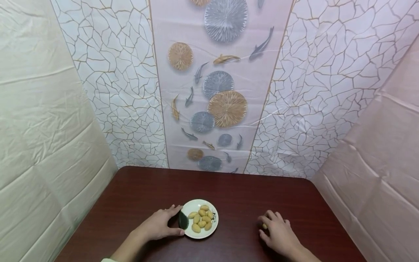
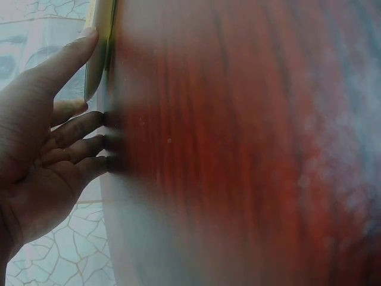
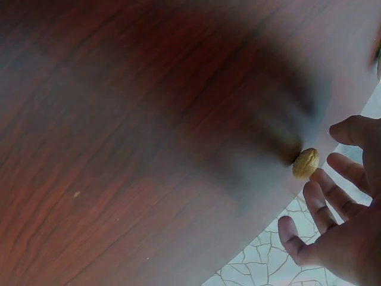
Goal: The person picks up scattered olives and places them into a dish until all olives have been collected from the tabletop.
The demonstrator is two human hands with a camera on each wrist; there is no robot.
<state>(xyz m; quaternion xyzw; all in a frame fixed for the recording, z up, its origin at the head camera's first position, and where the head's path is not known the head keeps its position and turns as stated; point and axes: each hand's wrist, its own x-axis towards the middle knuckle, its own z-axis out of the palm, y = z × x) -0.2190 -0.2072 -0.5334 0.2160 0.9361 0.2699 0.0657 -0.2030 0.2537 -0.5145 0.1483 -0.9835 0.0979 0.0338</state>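
A white plate with a dark green patch at its left side holds several small, oval, yellow-tan nut-like pieces. My left hand is at the plate's left rim, thumb and index finger spread along it and touching it. In the left wrist view the plate's edge stands by the thumb, and the other fingers are loosely bent. Off to the right, my right hand is low over the table around one more wrinkled oval piece. Its thumb stands apart from that piece, with fingertips close beside it.
The dark red-brown wooden table has rounded far corners. Behind it hangs a patterned cloth with fish and round motifs. Pale creased cloth walls flank the table on the left and right.
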